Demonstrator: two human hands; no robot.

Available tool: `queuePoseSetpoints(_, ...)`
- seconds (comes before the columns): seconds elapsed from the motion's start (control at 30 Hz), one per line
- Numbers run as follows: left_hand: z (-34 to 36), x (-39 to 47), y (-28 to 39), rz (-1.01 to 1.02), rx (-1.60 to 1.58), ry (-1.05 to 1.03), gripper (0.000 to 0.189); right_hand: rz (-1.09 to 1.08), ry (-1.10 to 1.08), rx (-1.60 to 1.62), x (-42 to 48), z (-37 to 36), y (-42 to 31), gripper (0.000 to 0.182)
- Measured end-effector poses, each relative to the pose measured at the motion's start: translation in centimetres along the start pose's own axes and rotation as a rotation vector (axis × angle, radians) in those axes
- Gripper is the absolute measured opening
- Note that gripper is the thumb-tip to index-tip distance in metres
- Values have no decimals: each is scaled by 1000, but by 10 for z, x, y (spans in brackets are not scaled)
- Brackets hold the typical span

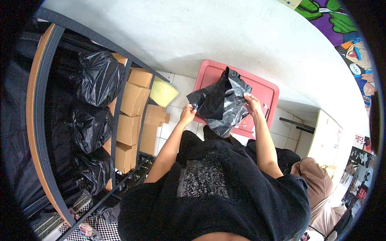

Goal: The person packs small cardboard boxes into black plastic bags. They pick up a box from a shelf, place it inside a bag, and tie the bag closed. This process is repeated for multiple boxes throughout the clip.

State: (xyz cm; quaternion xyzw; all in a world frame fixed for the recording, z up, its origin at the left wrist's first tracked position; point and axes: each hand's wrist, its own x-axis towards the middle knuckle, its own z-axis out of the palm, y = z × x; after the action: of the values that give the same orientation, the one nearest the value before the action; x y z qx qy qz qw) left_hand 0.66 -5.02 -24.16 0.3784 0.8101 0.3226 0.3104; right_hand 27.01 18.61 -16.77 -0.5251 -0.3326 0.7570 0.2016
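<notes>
Between my two hands a black plastic bag (221, 101) is spread out, its surface creased and shiny. My left hand (188, 114) pinches the bag's left edge between thumb and fingers. On the other side my right hand (252, 104) grips its right edge. Beneath the bag is a pink plastic lid or tabletop (265, 90) with a raised rim, standing against the white wall. A small piece of clear plastic (245, 122) lies on its lower part. The bag hides the middle of the pink surface.
A dark metal shelving rack (128, 81) stands at left, holding several cardboard boxes (132, 98) and filled black bags (101, 78). A yellow packet (163, 92) and flattened cardboard (150, 129) are beside it. The white wall (181, 33) rises ahead. Brown fabric (313, 180) lies at right.
</notes>
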Motion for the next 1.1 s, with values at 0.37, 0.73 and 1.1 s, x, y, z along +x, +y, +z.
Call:
queuePoseSetpoints(0.37, -7, 31, 156, -108, -717, -292, 46, -486, 1, -471, -27, 47, 19, 26)
queuePoseSetpoints(0.73, -1, 46, 168, 8, -252, 67, 39, -268, -180, -357, -76, 91, 2, 16)
queuePoseSetpoints(1.1, -10, 25, 155, -150, -822, -259, 24, -228, -391, -79, -64, 84, -19, 11)
